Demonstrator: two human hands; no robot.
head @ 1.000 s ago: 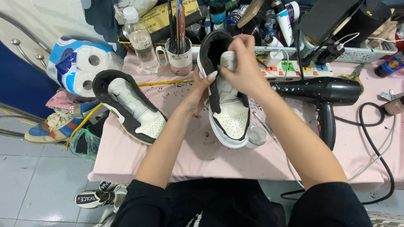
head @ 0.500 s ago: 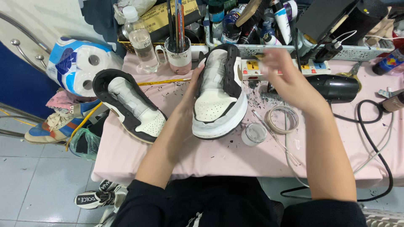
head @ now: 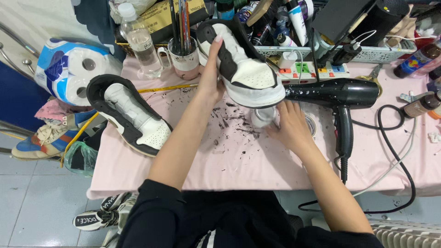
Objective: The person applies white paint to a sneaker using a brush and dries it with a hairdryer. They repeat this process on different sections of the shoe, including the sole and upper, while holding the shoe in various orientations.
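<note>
While working over the paint-flecked pink tablecloth [head: 239, 160], right hand [head: 287, 128] down closed around a small clear round jar [head: 262, 117], probably steadying it. Just above, left hand [head: 210, 78] gripping the black-and-white leather sneaker [head: 243, 69], lifted and tilted, toe over the jar. Black hairdryer [head: 337, 94] parked beside.

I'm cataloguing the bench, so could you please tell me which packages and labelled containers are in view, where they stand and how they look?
Toilet-roll pack: left of the table, blue-and-white plastic wrap.
Water bottle: back left, clear, white cap.
Yellow box: back edge, flat, dark print.
Brown bottle: right edge, lying down.
</note>
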